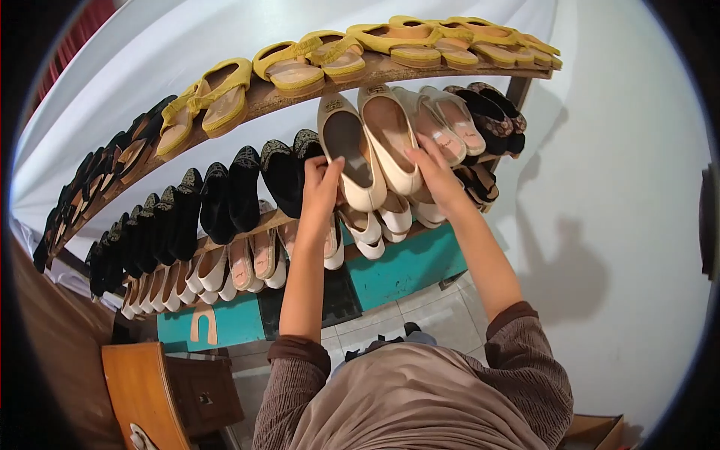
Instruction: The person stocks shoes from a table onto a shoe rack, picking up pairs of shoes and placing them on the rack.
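Note:
A pair of cream ballet flats is between my hands, in front of the rack's middle shelf, toes pointing away from me. My left hand grips the left cream flat, thumb over its side edge near the heel. On the other side, my right hand closes on the right cream flat by its outer side near the heel. The two shoes sit side by side, touching or nearly so. Black flats with patterned toes stand just left of my left hand. Pale slip-ons are beyond my right hand.
Yellow sandals line the wooden top shelf, with black sandals at its left end. White shoes fill the lower shelf. Beneath is a turquoise board. A wooden cabinet stands lower left, a white wall right.

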Available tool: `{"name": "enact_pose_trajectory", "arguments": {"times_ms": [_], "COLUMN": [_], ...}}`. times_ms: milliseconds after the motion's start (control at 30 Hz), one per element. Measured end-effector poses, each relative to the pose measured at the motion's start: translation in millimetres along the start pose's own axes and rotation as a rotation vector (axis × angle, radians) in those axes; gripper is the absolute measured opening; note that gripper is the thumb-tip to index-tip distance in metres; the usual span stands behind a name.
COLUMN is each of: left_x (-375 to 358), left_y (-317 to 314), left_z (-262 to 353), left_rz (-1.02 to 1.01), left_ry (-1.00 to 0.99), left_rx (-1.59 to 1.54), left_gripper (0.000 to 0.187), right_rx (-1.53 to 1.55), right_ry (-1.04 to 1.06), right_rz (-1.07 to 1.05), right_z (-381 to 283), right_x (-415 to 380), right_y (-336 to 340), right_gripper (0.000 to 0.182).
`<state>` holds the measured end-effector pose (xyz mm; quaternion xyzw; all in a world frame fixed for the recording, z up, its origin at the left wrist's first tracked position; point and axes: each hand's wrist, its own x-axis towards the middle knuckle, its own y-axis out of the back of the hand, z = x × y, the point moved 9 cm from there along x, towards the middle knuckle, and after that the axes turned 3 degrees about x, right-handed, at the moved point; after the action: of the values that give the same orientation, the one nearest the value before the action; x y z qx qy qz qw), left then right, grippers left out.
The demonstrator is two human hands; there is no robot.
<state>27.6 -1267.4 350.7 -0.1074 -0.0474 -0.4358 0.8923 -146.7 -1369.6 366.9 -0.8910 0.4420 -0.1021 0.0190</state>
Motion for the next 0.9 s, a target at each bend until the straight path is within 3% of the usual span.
{"name": "enact_pose_trajectory", "arguments": {"times_ms": [200, 267, 400, 533, 600, 667, 733, 900], "left_x": [65, 76, 88, 84, 80, 76, 71, 67], "left_y": [-11, -13, -16, -19, -21, -23, -26, -27], "left_z": [-6, -8, -18, -17, -19, -19, -18, -22], "left_rz": [0.02, 0.083, 0.095, 0.123, 0.142, 0.163, 0.211, 0.213], "left_ry": [0.156, 0.153, 0.173, 0.154, 0.146, 0.134, 0.125, 0.08], "left_rx": [0.1, 0.087, 0.122, 0.204, 0.212, 0.221, 0.258, 0.242], "left_gripper": [0.034, 0.034, 0.036, 0.038, 0.039, 0.04, 0.045, 0.052], "right_rx": [-0.129, 0.052, 0.142, 0.209, 0.107, 0.098, -0.069, -0.085], "right_ry": [-0.139, -0.237, -0.282, -0.317, -0.254, -0.276, -0.009, 0.1], "right_rz": [-0.057, -0.133, -0.158, -0.255, -0.191, -0.149, -0.171, -0.176], "right_z": [4, 7, 21, 33, 31, 33, 22, 12], "right_x": [86, 99, 111, 110, 108, 105, 111, 95], "right_y": [14, 8, 8, 8, 12, 14, 15, 12], "right_gripper": [0.071, 0.045, 0.037, 0.049, 0.05, 0.04, 0.048, 0.057]}}
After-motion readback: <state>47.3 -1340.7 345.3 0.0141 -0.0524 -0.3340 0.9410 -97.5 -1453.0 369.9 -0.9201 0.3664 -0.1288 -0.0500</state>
